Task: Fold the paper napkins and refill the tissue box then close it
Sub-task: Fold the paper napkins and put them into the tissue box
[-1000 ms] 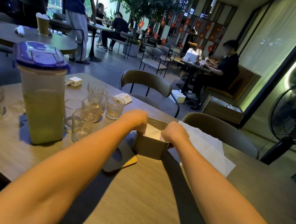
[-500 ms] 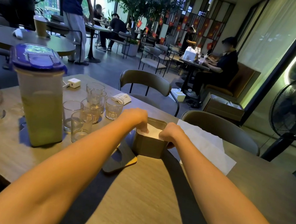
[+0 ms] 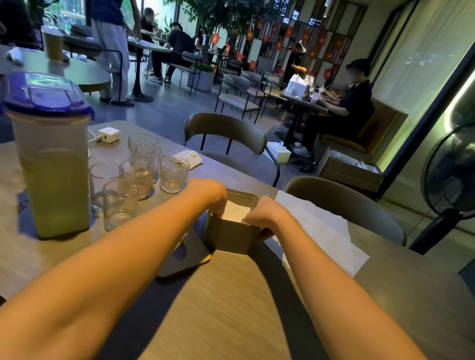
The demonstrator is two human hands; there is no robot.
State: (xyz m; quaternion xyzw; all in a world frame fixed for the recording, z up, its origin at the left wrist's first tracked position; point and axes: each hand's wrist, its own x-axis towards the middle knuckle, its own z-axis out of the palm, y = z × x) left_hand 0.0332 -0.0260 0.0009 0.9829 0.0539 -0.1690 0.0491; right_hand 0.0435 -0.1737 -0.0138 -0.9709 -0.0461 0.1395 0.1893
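Head view, one entry per item.

Olive-green square tissue box [image 3: 230, 238]: stands open-topped on the wood-grain tabletop [image 3: 239, 320], directly ahead between both forearms. Plain matte walls, rounded corners.

Folded white paper napkins [image 3: 235, 212]: stacked inside the box, top sheet sitting just below the rim. The box looks close to full.

Left hand [image 3: 207, 195]: at the left rim, fingers bent down into the box onto the stack, apparently to seat it flat. Whether they pinch the paper or only press it cannot be told.

Right hand [image 3: 269, 216]: curled over the right rim, thumb outside the wall, gripping the box, probably to steady it.

Dark flat lid with an oval slot and orange edge [image 3: 187, 256]: lies on the tabletop against the box's left front corner, within reach for closing.

Loose white napkin sheets [image 3: 324, 231]: spread flat just right of the box, not yet folded.

Purple-lidded plastic pitcher [image 3: 48, 165] and clear drinking glasses [image 3: 137, 176]: grouped to the left, apart from the work.
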